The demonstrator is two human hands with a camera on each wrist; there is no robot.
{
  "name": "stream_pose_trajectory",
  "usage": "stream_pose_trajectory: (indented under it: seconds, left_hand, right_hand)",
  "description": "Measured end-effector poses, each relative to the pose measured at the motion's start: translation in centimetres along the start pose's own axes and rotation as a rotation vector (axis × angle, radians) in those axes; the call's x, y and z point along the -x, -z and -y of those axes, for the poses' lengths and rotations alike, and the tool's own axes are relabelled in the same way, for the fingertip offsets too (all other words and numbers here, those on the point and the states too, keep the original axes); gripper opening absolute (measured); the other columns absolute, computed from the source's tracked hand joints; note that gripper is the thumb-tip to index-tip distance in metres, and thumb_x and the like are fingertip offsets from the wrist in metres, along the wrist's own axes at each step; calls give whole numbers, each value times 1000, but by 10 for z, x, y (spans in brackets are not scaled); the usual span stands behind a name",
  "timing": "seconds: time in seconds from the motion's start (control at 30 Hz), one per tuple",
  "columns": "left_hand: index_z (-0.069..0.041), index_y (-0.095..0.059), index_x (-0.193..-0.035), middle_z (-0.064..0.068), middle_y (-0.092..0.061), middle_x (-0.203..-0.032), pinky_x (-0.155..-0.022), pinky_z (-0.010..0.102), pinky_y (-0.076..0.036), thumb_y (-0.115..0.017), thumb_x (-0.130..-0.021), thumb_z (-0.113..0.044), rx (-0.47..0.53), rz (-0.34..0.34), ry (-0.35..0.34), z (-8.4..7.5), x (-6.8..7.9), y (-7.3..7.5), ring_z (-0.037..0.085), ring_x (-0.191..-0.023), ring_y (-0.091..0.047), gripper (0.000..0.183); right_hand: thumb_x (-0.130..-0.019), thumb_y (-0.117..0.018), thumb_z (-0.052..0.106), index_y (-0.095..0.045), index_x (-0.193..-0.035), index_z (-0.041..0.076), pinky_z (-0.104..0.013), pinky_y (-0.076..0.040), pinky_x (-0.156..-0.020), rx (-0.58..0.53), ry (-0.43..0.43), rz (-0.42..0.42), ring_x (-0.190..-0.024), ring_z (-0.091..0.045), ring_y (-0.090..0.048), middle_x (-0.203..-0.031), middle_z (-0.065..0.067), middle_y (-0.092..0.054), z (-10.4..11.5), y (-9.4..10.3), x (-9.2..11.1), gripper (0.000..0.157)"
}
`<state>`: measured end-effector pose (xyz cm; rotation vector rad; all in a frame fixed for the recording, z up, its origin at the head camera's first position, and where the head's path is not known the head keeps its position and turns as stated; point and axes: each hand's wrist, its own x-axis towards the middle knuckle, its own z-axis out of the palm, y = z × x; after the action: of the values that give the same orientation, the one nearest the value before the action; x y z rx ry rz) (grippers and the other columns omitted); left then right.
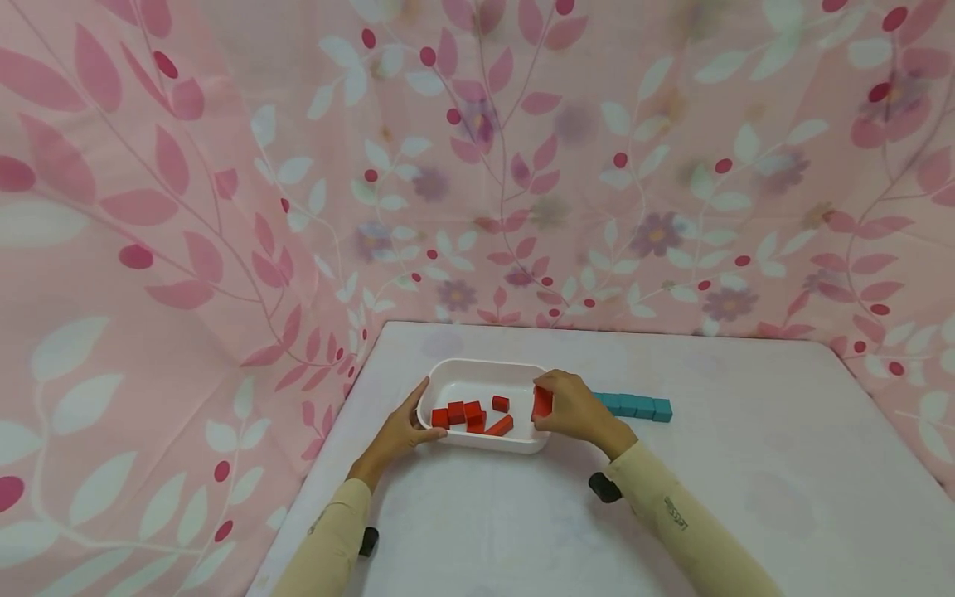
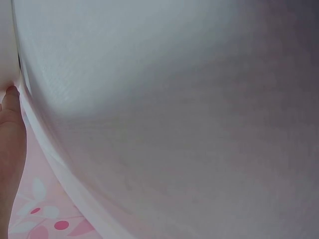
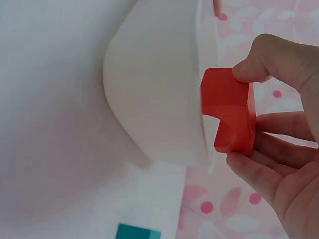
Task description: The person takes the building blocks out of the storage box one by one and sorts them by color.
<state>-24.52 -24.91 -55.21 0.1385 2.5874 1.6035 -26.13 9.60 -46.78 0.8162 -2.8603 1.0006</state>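
Note:
A white tray (image 1: 477, 444) with a raised rim stands on the table and holds several red blocks (image 1: 457, 412). My left hand (image 1: 399, 433) grips its left end, with the thumb over the near rim. My right hand (image 1: 576, 408) pinches a red notched block (image 3: 229, 99) between thumb and fingers at the tray's right end. In the right wrist view this block is at the rim, its stepped side facing the tray wall. Only part of the left hand (image 2: 11, 134) shows at the edge of the left wrist view.
A row of teal blocks (image 1: 634, 405) lies right of the tray, its left end hidden behind my right hand. A white cloth covers the table (image 1: 507, 522). Pink floral curtains (image 1: 567, 166) hang behind it and along the left.

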Motion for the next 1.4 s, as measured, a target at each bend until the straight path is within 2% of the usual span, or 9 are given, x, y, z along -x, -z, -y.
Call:
stream_pose_trajectory:
  seconds: [0.23, 0.43, 0.6, 0.8, 1.03, 1.4]
  left_hand:
    - [-42, -21, -154, 0, -27, -158, -102, 43, -45, -87, -71, -38, -13, -3, 16, 2, 0, 2, 29, -138, -39, 106]
    - [-42, -20, -154, 0, -26, -159, -101, 44, -45, -86, -74, -35, -17, -5, 30, 1, 2, 4, 31, -139, -37, 104]
    - [-41, -20, -154, 1, -26, -159, -100, 44, -46, -86, -74, -33, -17, -10, 29, 1, 1, 5, 31, -139, -37, 104]
    - [-41, -21, -154, 3, -25, -159, -100, 46, -46, -86, -72, -37, -15, -1, 27, 3, 1, 4, 32, -139, -37, 105]
    - [-23, -15, -158, 13, -20, -160, -99, 44, -46, -84, -78, -28, -11, 74, 54, -36, 17, 9, 37, -140, -33, 105]
    - [-22, -14, -158, 13, -20, -160, -99, 42, -46, -82, -80, -26, -17, 84, 44, -39, 16, 7, 36, -139, -35, 104]
  right_hand:
    - [-68, -88, 21, -63, -124, -3, -34, -59, -77, 15, 17, -20, -99, -23, -58, -113, -10, -64, -9, 18, 19, 66]
    - [-69, -87, 21, -64, -123, -2, -33, -59, -74, 21, -30, -9, -96, -22, -57, -113, -9, -64, -22, 24, 33, 64]
    - [-69, -87, 18, -65, -121, -2, -34, -58, -73, 32, -45, 6, -92, -22, -57, -109, -9, -65, -34, 24, 42, 60]
    - [-68, -87, 13, -66, -120, -3, -30, -54, -70, 0, -86, 50, -87, -21, -53, -100, -5, -63, -52, 14, 51, 58]
    - [-68, -87, 11, -66, -119, -5, -32, -54, -73, -21, -82, 62, -89, -20, -53, -102, -5, -64, -63, 4, 58, 57]
    - [-68, -89, 14, -65, -122, -3, -34, -55, -76, -17, -145, 78, -91, -21, -52, -105, -5, -63, -64, 1, 63, 61]
